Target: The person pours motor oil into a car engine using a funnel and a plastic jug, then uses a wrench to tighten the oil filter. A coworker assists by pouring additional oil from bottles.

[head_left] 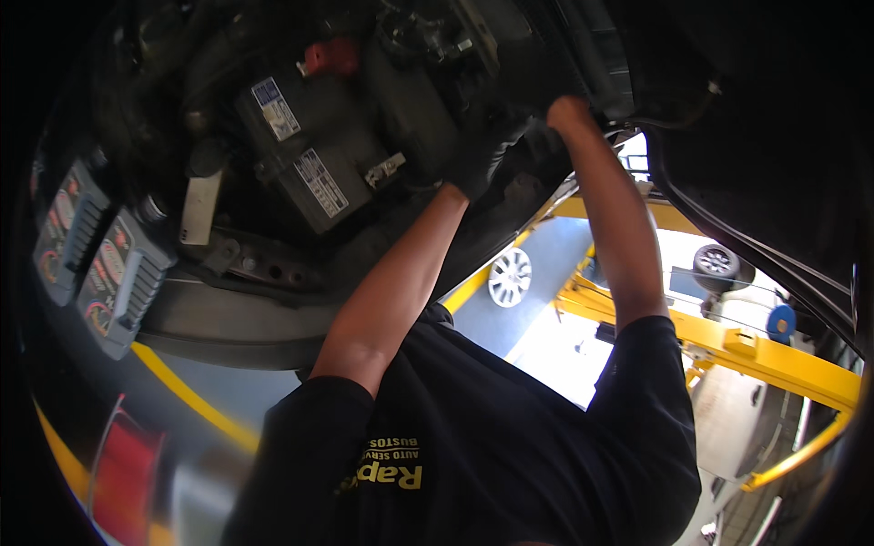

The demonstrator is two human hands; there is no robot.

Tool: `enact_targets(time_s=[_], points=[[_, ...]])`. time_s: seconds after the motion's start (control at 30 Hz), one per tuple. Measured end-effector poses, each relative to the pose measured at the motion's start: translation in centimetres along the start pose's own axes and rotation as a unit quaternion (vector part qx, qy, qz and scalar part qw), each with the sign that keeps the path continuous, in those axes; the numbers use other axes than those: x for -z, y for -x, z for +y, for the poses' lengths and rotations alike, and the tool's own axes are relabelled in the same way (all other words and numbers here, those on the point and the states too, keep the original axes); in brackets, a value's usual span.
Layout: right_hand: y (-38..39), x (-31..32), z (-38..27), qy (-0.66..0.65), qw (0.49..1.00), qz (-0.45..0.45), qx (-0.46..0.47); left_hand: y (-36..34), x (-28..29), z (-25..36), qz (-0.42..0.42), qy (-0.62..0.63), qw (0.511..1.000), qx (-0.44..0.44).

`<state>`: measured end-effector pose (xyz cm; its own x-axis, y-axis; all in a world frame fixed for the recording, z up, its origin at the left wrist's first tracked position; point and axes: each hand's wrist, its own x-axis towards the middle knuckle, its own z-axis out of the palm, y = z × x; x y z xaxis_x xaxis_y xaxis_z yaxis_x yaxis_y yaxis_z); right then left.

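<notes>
Both my arms reach into a dark engine bay. My left hand [484, 162], in a black glove, is near the bay's edge to the right of a black car battery [296, 164]; its fingers fade into shadow. My right hand [537, 77], also in a dark glove, is a little farther in and to the right, beside the fender edge. Its fingers are lost in the dark, and I cannot make out what either hand touches. The battery carries two white labels, a metal terminal clamp [384, 170] on its right and a red terminal cover [330, 57] at the far side.
Two grey oil bottles [125, 278] stand at the left on the car's front edge. A raised hood [746, 118] covers the upper right. Beyond the fender are yellow lift beams [756, 359], a wheel cover [510, 278] and another car. A blurred red object [127, 473] is at lower left.
</notes>
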<state>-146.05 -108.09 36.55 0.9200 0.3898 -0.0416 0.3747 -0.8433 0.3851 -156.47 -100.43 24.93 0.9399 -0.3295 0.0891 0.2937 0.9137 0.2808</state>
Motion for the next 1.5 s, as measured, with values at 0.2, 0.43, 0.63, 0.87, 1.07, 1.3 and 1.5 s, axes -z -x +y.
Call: enact_targets(time_s=[0.2, 0.43, 0.63, 0.87, 1.07, 1.3, 1.5], points=[[-3.4, 5.0, -2.6, 0.046, 0.976, -0.215, -0.014, -2.4, -0.4, 1.5, 0.107, -0.258, 0.955, -0.1], [-3.7, 5.9, -2.3, -0.056, 0.956, -0.284, -0.046, -1.5, 0.8, 1.3, 0.04, 0.111, 0.993, 0.006], [-1.4, 5.1, 1.1, -0.087, 0.948, -0.304, -0.046, -1.0, 1.0, -1.7, 0.068, 0.371, 0.921, 0.098], [3.6, 5.4, -1.2, -0.131, 0.951, -0.206, -0.19, -0.9, 1.7, -2.6, 0.103, 0.256, 0.954, 0.117], [0.2, 3.5, -2.4, 0.038, 0.979, -0.186, -0.076, -1.6, 2.1, -1.5, 0.105, 0.337, 0.926, 0.135], [-0.4, 7.0, 2.7, -0.422, 0.835, -0.32, -0.149, -0.2, 0.4, 1.1, 0.09, 0.128, 0.985, 0.074], [-0.3, 5.8, 2.8, -0.518, 0.792, -0.245, -0.21, -1.2, 1.6, 1.6, 0.105, 0.084, 0.989, 0.064]])
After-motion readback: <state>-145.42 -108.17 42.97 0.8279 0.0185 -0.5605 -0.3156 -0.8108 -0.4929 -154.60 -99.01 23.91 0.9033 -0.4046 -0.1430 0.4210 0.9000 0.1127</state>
